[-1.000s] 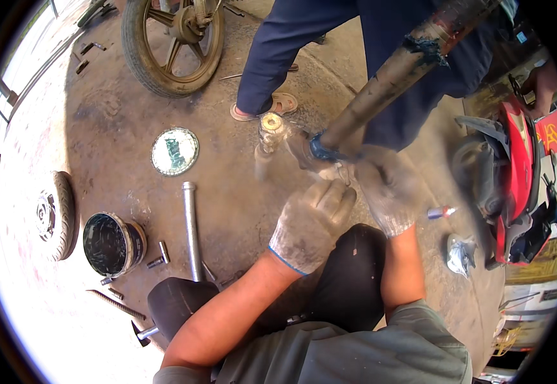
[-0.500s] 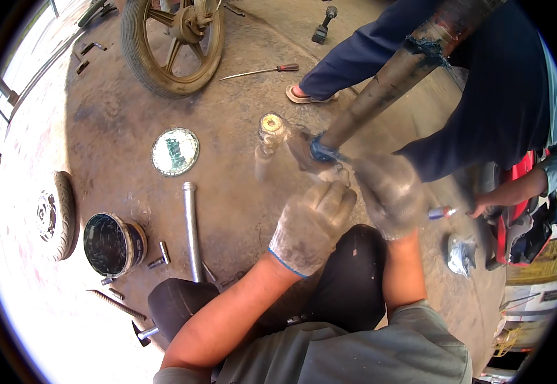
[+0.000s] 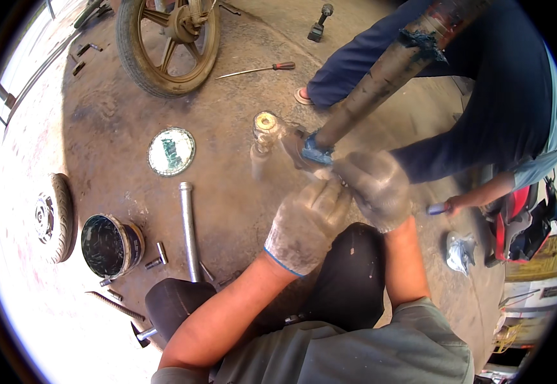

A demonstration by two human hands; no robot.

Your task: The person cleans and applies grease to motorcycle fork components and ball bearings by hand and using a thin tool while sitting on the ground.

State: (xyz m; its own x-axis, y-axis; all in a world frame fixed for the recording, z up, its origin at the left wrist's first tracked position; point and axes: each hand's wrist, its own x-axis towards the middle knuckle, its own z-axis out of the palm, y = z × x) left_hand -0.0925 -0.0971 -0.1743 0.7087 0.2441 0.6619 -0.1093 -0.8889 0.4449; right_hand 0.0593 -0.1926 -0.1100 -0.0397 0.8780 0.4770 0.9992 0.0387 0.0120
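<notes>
Head view: a co-worker's hand (image 3: 456, 203) has now reached the blue bottle (image 3: 436, 209), while left hand (image 3: 307, 224) and right hand (image 3: 381, 190), both gloved, stay curled at the slanting metal tube's (image 3: 371, 96) lower end, work unbroken; their grip I can't tell; stained floor (image 3: 227, 153), bucket (image 3: 136, 246) left, wheel (image 3: 179, 25) beyond

Forearms (image 3: 230, 304) reach forward; the gloved left hand (image 3: 305, 223), fingers (image 3: 331, 200) curled, sits close beside the gloved right hand (image 3: 378, 189).

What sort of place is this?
Likely a motorcycle repair workshop: a dirty spoked wheel, a screwdriver on the ground and an open tub of dark, greasy-looking stuff suggest it.
</notes>
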